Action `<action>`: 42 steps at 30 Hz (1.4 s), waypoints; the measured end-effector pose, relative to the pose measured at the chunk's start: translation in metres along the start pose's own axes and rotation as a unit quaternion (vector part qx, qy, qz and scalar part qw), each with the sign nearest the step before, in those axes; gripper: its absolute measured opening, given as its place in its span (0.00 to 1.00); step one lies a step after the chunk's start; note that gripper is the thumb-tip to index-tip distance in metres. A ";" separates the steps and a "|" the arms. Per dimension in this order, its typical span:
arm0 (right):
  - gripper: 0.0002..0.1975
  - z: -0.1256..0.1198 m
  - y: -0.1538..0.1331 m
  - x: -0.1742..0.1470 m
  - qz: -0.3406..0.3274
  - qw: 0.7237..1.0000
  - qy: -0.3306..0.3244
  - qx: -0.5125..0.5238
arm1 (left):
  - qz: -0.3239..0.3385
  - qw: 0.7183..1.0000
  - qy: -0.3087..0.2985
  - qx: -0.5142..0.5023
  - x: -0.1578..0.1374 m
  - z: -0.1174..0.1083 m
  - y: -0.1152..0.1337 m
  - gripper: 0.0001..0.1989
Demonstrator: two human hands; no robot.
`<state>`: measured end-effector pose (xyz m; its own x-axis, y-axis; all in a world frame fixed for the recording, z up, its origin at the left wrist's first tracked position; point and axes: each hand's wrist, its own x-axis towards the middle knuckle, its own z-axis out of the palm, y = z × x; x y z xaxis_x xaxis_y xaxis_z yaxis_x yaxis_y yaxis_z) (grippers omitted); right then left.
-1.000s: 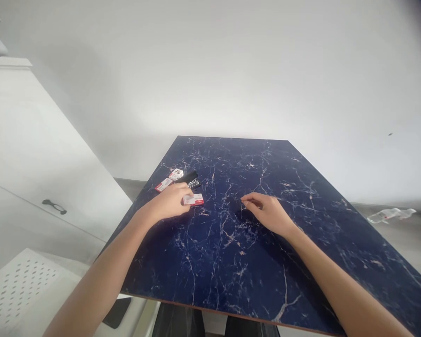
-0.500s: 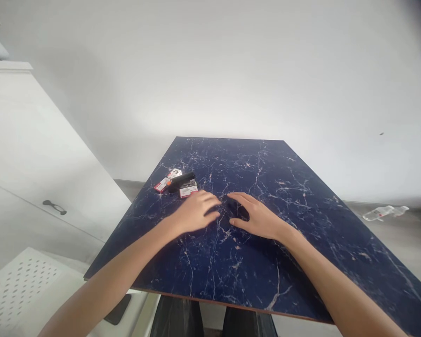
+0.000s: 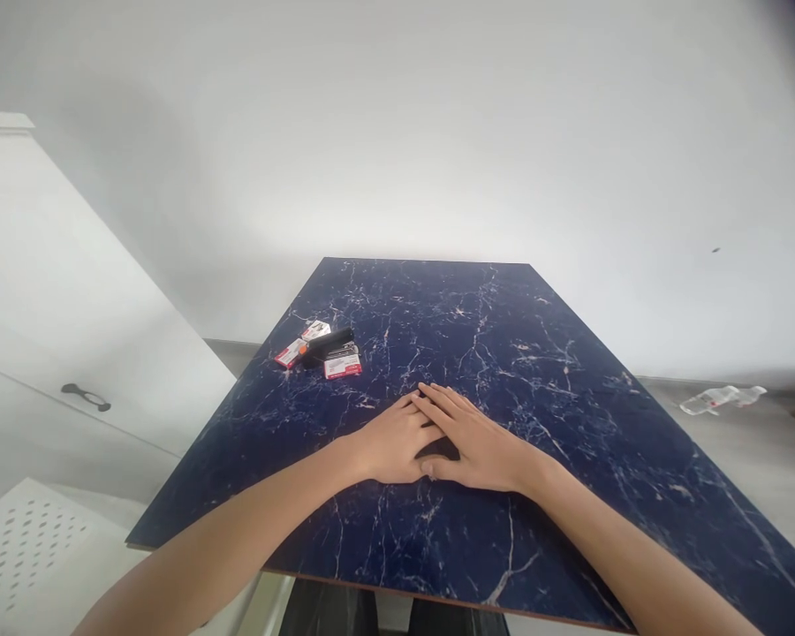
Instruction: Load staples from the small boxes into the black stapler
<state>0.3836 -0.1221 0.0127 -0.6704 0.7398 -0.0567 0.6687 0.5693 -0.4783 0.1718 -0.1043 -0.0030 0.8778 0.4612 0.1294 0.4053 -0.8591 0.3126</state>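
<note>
My left hand (image 3: 397, 444) lies flat on the dark blue marbled table (image 3: 430, 309), fingers pointing inward, holding nothing. My right hand (image 3: 480, 442) rests with its outstretched fingers over the fingers of the left. Both thumbs come close together at the near side, with a small gap of tabletop showing between the hands. Beyond the left hand is a small cluster: a black elongated object (image 3: 331, 340) with an orange spot at one end, and small red-and-white boxes, one (image 3: 343, 366) in front and another (image 3: 291, 353) at the left. Neither hand touches the cluster.
A white cabinet (image 3: 72, 291) with a dark handle (image 3: 86, 397) stands at the left, above a white perforated surface (image 3: 23, 539). A pale wall (image 3: 424, 132) rises behind the table. Clear plastic bottles (image 3: 715, 399) lie on the floor at the right.
My hands, apart before, have come together and nearer to me, the right fingers now over the left. The view has shifted slightly; the cluster stays in place on the table.
</note>
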 end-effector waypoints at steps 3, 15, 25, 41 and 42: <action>0.49 -0.001 -0.002 -0.001 0.008 1.000 -0.001 0.000 | 0.006 1.000 0.016 0.000 0.001 -0.008 -0.001 0.22; 0.39 -0.001 0.008 0.003 0.050 0.997 0.055 -0.017 | -0.373 0.910 0.180 0.029 -0.112 -0.096 -0.160 0.40; 0.33 0.000 0.011 0.008 0.036 0.989 0.145 -0.005 | -0.233 0.959 0.153 -0.054 -0.056 -0.062 -0.095 0.28; 0.13 -0.013 0.008 0.012 0.092 0.982 0.161 -0.021 | -0.182 0.983 0.014 0.023 -0.033 -0.045 -0.054 0.37; 0.13 -0.015 0.009 0.011 0.090 0.983 0.157 -0.033 | -0.179 0.983 0.015 0.027 -0.033 -0.045 -0.054 0.37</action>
<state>0.3869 -0.1039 0.0209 -0.4146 0.8988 0.1424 0.7936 0.4337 -0.4267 0.1094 -0.0631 0.0183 0.6685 0.7422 0.0480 0.7012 -0.6504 0.2921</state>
